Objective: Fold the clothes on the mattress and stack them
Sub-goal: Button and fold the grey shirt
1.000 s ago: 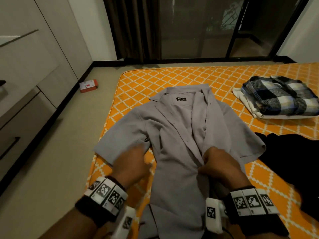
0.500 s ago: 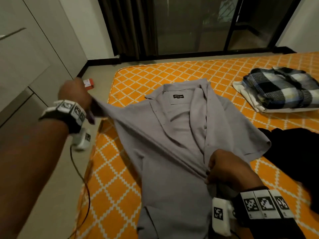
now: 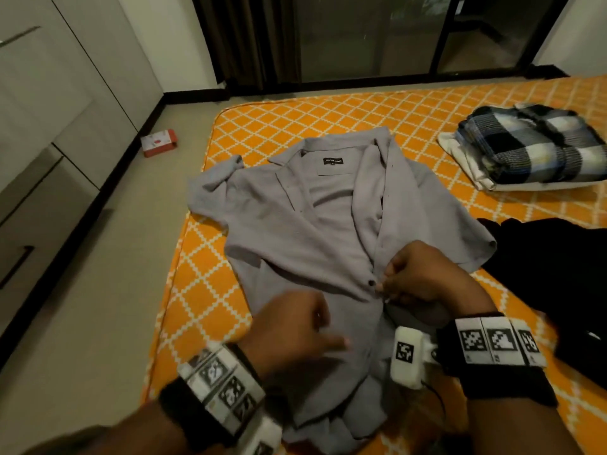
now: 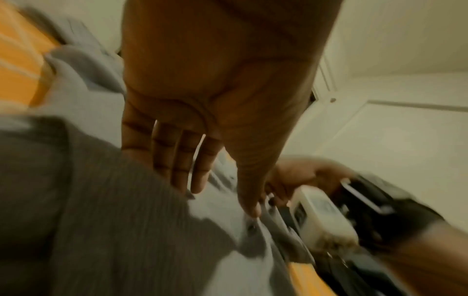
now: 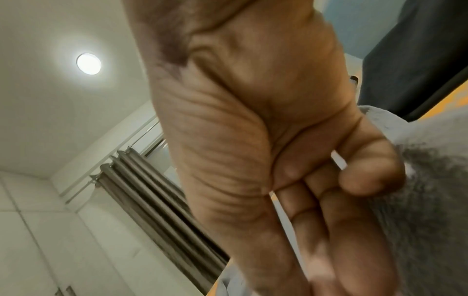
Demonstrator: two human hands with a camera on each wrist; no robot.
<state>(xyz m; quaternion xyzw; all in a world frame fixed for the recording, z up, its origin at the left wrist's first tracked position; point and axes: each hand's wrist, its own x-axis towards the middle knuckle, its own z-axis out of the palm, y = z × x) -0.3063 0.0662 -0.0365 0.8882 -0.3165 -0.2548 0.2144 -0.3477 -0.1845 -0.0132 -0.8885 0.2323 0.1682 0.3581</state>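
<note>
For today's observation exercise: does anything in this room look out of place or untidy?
Yes: a small red and white box lies on the floor beside the mattress, and the grey shirt's left sleeve is bunched at the mattress edge.

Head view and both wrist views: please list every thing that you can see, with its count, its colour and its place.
shirt: one, grey, spread open on the mattress, collar far
mattress: one, orange with white lattice, on the floor
folded stack: one, plaid garment on a white one, far right of the mattress
black garment: one, black, right of the shirt
small box: one, red and white, on the floor
cabinets: pale, along the left wall
curtain: dark, beside the glass door
left hand: fingers extended over the shirt front
right hand: pinches the shirt's front edge
</note>
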